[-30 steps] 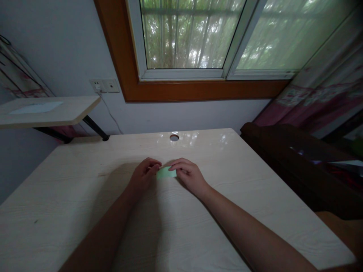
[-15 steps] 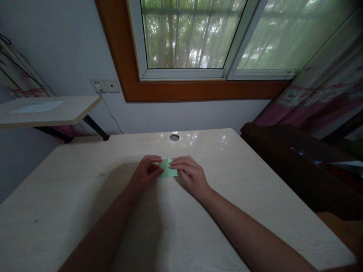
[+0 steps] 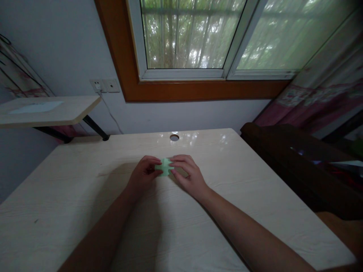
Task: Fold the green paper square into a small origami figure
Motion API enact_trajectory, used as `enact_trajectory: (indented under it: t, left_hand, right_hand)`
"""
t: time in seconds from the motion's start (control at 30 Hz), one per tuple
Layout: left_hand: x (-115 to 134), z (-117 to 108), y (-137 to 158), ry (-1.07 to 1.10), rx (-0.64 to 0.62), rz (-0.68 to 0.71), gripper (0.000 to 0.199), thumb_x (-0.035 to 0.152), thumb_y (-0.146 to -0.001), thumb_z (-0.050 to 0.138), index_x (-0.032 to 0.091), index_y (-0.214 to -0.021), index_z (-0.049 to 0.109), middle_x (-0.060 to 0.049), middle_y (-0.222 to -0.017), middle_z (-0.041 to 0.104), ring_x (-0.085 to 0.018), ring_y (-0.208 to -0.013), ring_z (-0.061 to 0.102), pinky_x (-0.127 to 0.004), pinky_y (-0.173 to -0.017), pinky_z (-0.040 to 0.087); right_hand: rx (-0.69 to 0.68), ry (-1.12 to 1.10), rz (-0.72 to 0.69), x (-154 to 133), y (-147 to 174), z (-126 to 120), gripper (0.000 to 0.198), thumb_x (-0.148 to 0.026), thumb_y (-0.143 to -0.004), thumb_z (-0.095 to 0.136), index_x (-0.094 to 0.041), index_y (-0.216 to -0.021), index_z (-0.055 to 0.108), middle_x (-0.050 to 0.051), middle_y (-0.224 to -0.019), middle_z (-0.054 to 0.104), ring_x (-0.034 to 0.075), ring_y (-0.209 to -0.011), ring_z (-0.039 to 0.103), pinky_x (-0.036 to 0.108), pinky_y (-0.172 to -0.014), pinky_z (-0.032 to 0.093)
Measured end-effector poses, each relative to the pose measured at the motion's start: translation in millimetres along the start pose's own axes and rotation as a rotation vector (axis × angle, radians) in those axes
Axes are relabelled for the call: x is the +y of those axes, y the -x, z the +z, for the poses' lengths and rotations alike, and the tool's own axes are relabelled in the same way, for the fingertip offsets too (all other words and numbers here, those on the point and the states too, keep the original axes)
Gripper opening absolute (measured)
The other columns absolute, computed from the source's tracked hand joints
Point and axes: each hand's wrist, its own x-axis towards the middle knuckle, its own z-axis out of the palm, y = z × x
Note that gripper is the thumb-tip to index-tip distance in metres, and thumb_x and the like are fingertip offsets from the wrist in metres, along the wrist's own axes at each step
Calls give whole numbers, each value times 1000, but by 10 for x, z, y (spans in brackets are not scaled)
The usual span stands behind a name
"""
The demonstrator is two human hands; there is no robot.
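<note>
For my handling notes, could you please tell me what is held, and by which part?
A small piece of green paper: left hand at its left edge, right hand at its right.

A big window (image 3: 193,37) has a brown frame (image 3: 198,91). A curtain (image 3: 317,88) with pink hangs at the right. A white cord (image 3: 110,110) plugs into the wall socket (image 3: 93,84). A pale sheet (image 3: 36,107) lies on the shelf (image 3: 78,105).

Your green paper (image 3: 165,167), a plain-looking strip a second ago, now shows creases and reaches closer to the round hole (image 3: 174,138). Since half a second ago it has shifted slightly further left of that hole. Your right grip (image 3: 191,174) has spread, its thumb now parted from the fingers, all at the paper's edge.
</note>
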Motion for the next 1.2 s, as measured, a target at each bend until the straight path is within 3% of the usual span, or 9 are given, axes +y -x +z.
enact_trajectory:
  t: [0.1,0.27,0.43,0.63,0.83,1.1,1.2]
  left_hand:
    - [6,6,4,-27,8,20,23,23,-76,76,22,-97,67,-6,-102,59,-16,-86,60,-27,-71,52]
    - [38,46,6,-8,4,56,22,21,-77,76,22,-97,67,-4,-99,58,-15,-87,61,-26,-72,54]
    - [50,58,4,-11,37,14,22,23,-79,74,22,-99,65,-4,-100,57,-14,-84,61,-26,-72,56]
    - [62,55,7,-106,73,12,16,27,-81,71,21,-96,68,-6,-108,54,-17,-95,62,-32,-79,61]
    - [81,99,36,-137,3,59,25,28,-82,70,25,-107,67,-6,-115,50,-18,-101,62,-37,-87,61]
    - [171,115,26,-240,47,65,20,25,-82,71,22,-100,65,-5,-101,55,-16,-89,61,-29,-75,62]
    - [174,105,21,-235,83,69,18,25,-82,70,21,-99,65,-5,-103,54,-16,-90,61,-31,-77,62]
  right_hand:
    - [46,29,71,54,2,21,24,-23,-83,70,-26,-107,69,9,-110,60,23,-106,57,41,-93,49]
    - [-62,-64,161,92,11,27,23,-25,-87,66,-26,-110,70,5,-92,65,17,-85,62,31,-78,51]
    - [-57,-106,204,91,14,21,16,-25,-88,66,-26,-102,73,4,-93,70,17,-86,65,29,-78,51]
    - [-26,-96,239,103,14,9,16,-24,-86,68,-26,-100,74,4,-91,70,17,-82,65,29,-76,50]
    - [28,-115,313,133,42,33,18,-28,-82,71,-24,-99,74,3,-84,69,16,-76,63,28,-75,51]
    - [15,-317,445,146,60,89,22,-30,-78,74,-22,-98,72,4,-90,72,17,-80,66,29,-75,54]
    - [57,-347,475,152,53,89,22,-31,-76,75,-21,-96,71,3,-85,70,16,-76,64,28,-71,53]
